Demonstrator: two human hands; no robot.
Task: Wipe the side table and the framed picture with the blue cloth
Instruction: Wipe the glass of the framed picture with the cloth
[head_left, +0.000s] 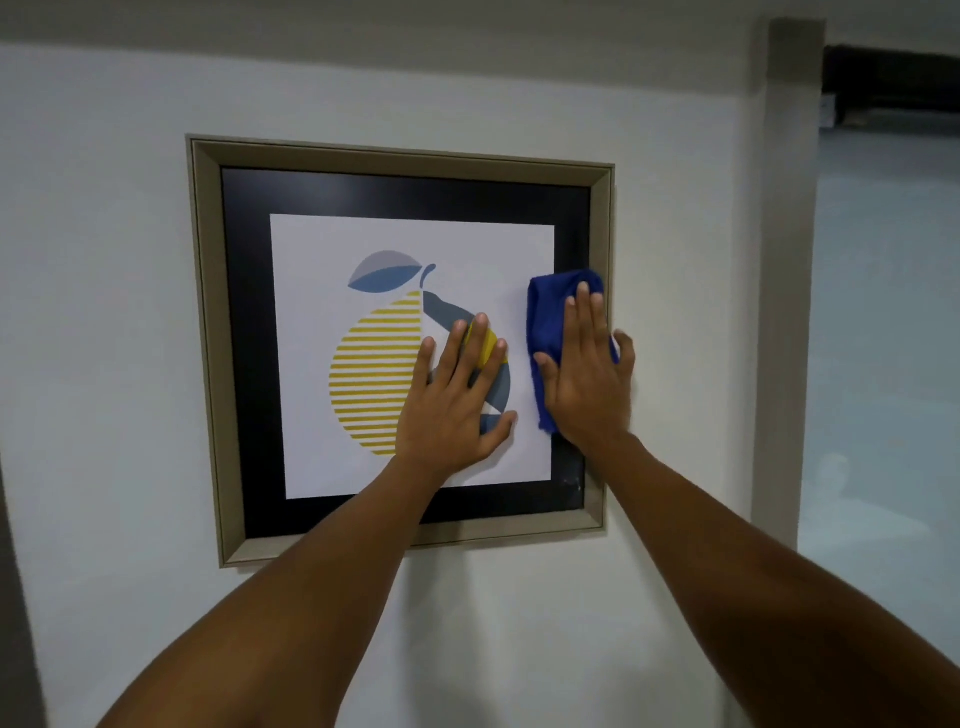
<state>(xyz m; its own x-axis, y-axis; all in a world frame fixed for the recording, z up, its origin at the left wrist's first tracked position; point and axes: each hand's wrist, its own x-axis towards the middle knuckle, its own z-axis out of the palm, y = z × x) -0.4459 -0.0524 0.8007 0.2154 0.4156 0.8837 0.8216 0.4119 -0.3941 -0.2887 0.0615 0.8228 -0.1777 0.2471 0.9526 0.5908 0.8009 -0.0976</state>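
Note:
The framed picture (249, 364) hangs on the white wall, with a beige frame, a black mat and a print of a yellow striped fruit with a blue leaf. My left hand (457, 400) lies flat on the glass over the fruit, fingers spread, holding nothing. My right hand (587, 379) presses the blue cloth (545, 322) flat against the right side of the glass, at the edge of the print and the mat. The cloth is folded and shows above and left of my palm. The side table is out of view.
A grey door frame (784, 260) runs up the wall to the right of the picture, with a pale room beyond it (883, 338). White wall (104, 312) surrounds the frame on the left and below.

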